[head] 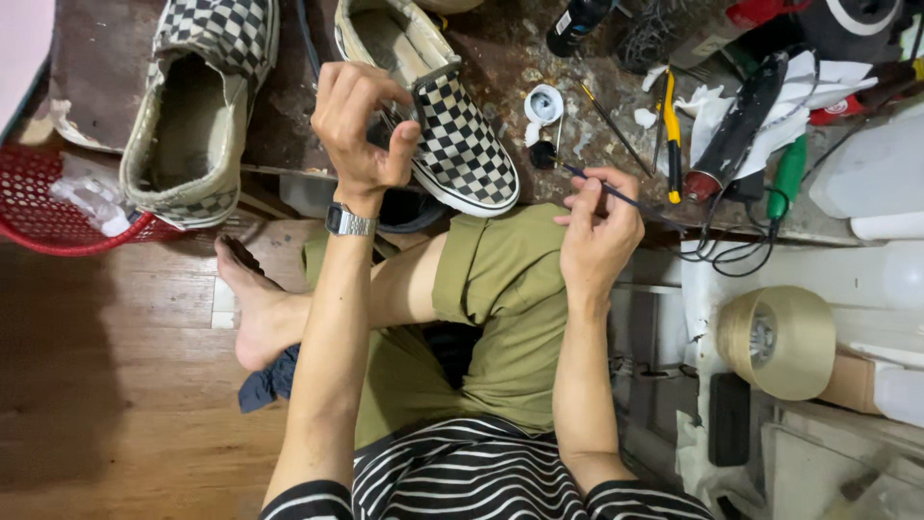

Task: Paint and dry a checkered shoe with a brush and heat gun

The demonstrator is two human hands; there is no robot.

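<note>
Checkered shoe point(452, 135) lies on the surface, my left hand point(361, 120) pinching its opening edge. My right hand point(597, 226) pinches a thin brush point(616, 195), tip near a small black pot point(542, 154). Second shoe point(197, 106) sits left, above a red basket point(38, 226) holding crumpled plastic.

**Stained worktop and what lies on it**

The dark, stained worktop point(500, 58) carries a black-and-white checkered slip-on shoe point(452, 135), a second checkered shoe point(197, 96) at its left edge, a small white round cap point(544, 104), yellow-handled pliers point(671, 135), crumpled white paper point(799, 91) and a green-handled tool point(787, 178). A roll of beige tape point(778, 342) lies on a lower white surface.
</note>
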